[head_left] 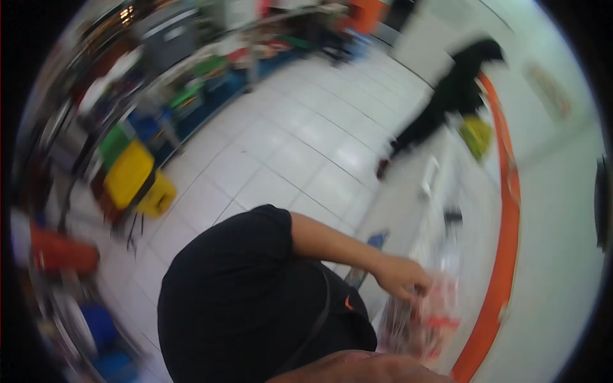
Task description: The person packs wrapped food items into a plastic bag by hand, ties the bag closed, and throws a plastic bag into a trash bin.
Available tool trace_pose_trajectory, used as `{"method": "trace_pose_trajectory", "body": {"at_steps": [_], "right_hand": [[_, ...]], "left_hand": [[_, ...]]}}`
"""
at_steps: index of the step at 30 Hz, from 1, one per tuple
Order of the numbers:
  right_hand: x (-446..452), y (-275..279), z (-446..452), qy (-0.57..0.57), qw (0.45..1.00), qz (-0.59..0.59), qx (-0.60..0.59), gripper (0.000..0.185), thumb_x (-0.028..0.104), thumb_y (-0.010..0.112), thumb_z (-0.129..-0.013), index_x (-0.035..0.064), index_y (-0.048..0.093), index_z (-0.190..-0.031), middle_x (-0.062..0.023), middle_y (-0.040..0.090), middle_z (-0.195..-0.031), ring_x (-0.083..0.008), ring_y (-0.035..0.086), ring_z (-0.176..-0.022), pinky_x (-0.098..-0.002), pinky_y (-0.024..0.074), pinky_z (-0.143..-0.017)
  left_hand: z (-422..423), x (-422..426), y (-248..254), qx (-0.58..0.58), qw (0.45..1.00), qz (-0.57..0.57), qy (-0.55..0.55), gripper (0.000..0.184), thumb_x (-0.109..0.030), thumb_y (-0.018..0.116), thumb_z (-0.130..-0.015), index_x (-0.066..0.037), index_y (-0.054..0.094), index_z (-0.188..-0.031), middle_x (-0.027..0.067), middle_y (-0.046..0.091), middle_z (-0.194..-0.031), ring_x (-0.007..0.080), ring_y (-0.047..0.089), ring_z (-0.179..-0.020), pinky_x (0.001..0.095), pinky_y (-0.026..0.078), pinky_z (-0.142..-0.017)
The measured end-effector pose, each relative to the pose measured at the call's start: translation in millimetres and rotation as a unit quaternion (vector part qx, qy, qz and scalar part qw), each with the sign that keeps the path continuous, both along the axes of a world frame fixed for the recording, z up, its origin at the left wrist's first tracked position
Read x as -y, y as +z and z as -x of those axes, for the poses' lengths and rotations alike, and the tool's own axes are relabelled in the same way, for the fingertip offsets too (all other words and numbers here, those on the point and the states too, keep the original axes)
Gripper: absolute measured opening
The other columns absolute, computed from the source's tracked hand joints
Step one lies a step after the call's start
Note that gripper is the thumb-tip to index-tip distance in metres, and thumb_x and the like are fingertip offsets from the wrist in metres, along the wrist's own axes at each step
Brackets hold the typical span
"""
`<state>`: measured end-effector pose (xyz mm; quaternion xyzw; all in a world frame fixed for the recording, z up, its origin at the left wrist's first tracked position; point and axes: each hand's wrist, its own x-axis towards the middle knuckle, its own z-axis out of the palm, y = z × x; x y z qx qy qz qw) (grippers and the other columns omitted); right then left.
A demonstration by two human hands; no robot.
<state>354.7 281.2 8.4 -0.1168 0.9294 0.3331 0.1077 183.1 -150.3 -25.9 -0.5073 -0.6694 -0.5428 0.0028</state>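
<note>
My left hand [403, 279] reaches over the long counter, its fingers bent down and closed on the top of a clear plastic bag [424, 332]. The bag has red markings or contents, too blurred to make out. Along the bottom edge of the view runs my right forearm [364, 370], close to the bag. My right hand itself lies outside the picture.
The counter [469, 281] runs along a wall with an orange strip [495, 300]. A dark object [453, 217] and a yellow bag [476, 137] rest along it. Beside its far end stands a person in dark clothes [447, 96]. Shelving with bins [169, 38] lines the left, near a yellow container [131, 172].
</note>
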Motion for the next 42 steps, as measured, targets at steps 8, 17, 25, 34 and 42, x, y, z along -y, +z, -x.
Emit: {"method": "trace_pose_trajectory", "body": {"at_steps": [8,17,25,34,42], "right_hand": [[38,69,8,-0.121,0.987,0.073,-0.071,0.012,0.011,0.054,-0.082,0.0082,0.063,-0.074,-0.0119,0.064,-0.071,-0.0249,0.065,-0.072,-0.0451,0.0363,-0.104],[28,65,8,-0.111,0.987,-0.019,-0.113,0.012,0.010,0.056,-0.078,0.0094,0.067,-0.082,-0.0060,0.063,-0.096,-0.0165,0.055,-0.097,-0.0374,0.0345,-0.099],[2,43,12,-0.090,0.973,0.031,-0.211,0.011,0.015,0.054,-0.078,0.0110,0.064,-0.081,-0.0025,0.062,-0.113,-0.0124,0.052,-0.105,-0.0389,0.0259,-0.098],[-21,46,6,0.020,0.926,0.160,-0.343,0.008,0.015,0.057,-0.075,0.0135,0.053,-0.068,-0.0007,0.063,-0.109,-0.0126,0.057,-0.106,-0.0387,0.0217,-0.096],[-29,76,-24,0.050,0.932,0.274,-0.232,0.015,0.012,0.063,-0.066,0.0096,0.049,-0.061,-0.0031,0.064,-0.102,-0.0178,0.060,-0.102,-0.0372,0.0343,-0.087]], "left_hand": [[-3,-162,36,-0.088,0.981,0.053,-0.163,0.023,-0.003,0.070,-0.077,-0.006,0.064,-0.099,0.0102,0.064,-0.103,0.0298,0.060,-0.098,0.0404,0.048,-0.084],[21,-264,12,-0.303,0.934,0.187,-0.004,0.043,-0.030,0.071,-0.077,-0.009,0.060,-0.112,0.0134,0.055,-0.123,0.0344,0.051,-0.114,0.0460,0.042,-0.095],[8,-275,13,-0.270,0.914,0.302,-0.013,0.063,-0.048,0.075,-0.067,-0.010,0.059,-0.115,0.0118,0.055,-0.112,0.0364,0.050,-0.104,0.0450,0.043,-0.091],[32,-295,7,-0.266,0.896,0.355,0.008,0.068,-0.060,0.068,-0.071,-0.007,0.062,-0.113,0.0100,0.060,-0.112,0.0317,0.053,-0.104,0.0463,0.041,-0.088],[100,-301,20,-0.362,0.818,0.446,0.019,0.049,-0.048,0.060,-0.084,-0.016,0.062,-0.121,0.0087,0.063,-0.118,0.0202,0.052,-0.120,0.0513,0.018,-0.112]]}}
